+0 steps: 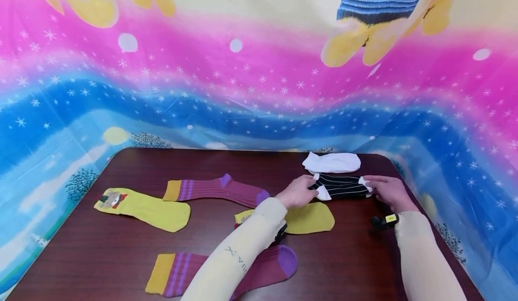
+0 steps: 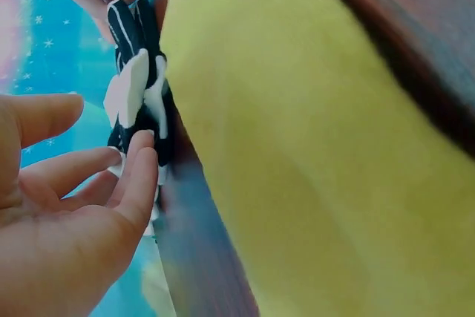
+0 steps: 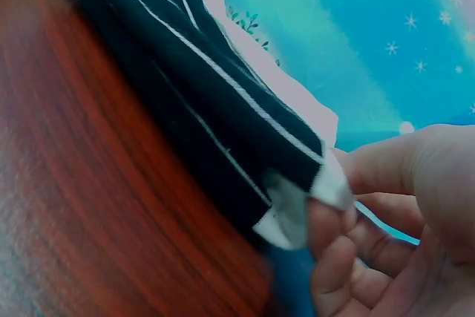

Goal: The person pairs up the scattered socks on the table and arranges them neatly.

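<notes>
Black striped socks [image 1: 340, 186] lie toward 2 o'clock on the counter [image 1: 352, 265], between the two hands; right wrist view shows two white ends one above the other, so probably a pair stacked. Right hand [image 1: 390, 193] pinches the white end between thumb and fingers, with the socks at its 9 o'clock. Left hand [image 1: 297, 191] has fingers loosely extended, tips against the opposite end near a white patch, thumb apart from the fabric in its wrist view; socks at its 3 o'clock. Holding both ends likely serves to square the layers and stop soft cloth bunching: firm pinch one side, light touch the other. Whether the pinched end is raised off the counter, cannot tell. White sock [image 1: 332, 162] just beyond, at 12 o'clock from the striped ones and lying roughly parallel, which suggests deliberate arranging. Near yellow sock [image 1: 309, 220] at their 7 o'clock, partly hidden by the left forearm; lower maroon sock [image 1: 269, 265] farther along 7 o'clock, also crossed by that sleeve. Upper maroon sock [image 1: 214, 190] and far yellow sock [image 1: 162, 211] toward 9 o'clock, both spread flat, presumably so patterns can be compared at a glance
</notes>
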A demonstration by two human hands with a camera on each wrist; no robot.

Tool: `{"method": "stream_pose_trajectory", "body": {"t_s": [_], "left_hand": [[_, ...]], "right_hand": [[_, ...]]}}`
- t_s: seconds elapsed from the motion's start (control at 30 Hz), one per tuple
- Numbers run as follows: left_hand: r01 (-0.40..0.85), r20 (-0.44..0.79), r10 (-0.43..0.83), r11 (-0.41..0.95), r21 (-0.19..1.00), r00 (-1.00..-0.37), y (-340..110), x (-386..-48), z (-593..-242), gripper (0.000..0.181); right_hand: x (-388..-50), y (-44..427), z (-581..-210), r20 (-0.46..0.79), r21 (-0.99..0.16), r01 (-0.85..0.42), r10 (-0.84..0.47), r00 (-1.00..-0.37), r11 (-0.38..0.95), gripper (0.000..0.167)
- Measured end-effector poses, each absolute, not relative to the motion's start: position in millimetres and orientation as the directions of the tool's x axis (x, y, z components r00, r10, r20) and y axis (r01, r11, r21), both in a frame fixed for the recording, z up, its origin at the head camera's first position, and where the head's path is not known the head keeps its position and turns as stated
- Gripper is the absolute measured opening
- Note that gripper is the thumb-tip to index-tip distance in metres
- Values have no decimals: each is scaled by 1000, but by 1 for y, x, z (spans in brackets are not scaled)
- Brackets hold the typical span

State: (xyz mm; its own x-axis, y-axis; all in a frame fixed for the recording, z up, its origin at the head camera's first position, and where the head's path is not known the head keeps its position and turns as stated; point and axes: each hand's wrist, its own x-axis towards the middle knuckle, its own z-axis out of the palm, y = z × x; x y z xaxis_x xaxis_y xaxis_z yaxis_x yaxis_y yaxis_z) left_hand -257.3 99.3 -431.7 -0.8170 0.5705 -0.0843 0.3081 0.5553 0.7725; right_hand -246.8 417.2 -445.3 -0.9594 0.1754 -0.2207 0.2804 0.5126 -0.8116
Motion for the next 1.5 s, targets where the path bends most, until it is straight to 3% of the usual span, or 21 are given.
{"method": "stream_pose_trajectory", "body": {"t_s": [0.43,0.87,1.1,1.5], "left_hand": [[236,-172,528,617,750,-832,104,-258,-436,53],[283,-172,532,664,692,-829,104,-260,-432,61],[322,-135,565,632,705,-814,96,-263,-427,58],[326,-88,578,572,752,-811,61,-272,-412,52]], "right_hand": [[-247,413,-444,-262,-766,316,177,-949,559,60],[-251,401,-446,-228,-800,304,206,-952,518,53],[-249,401,-443,-218,-787,268,155,-963,555,66],[-240,397,-432,-198,-795,288,221,-955,534,84]]}}
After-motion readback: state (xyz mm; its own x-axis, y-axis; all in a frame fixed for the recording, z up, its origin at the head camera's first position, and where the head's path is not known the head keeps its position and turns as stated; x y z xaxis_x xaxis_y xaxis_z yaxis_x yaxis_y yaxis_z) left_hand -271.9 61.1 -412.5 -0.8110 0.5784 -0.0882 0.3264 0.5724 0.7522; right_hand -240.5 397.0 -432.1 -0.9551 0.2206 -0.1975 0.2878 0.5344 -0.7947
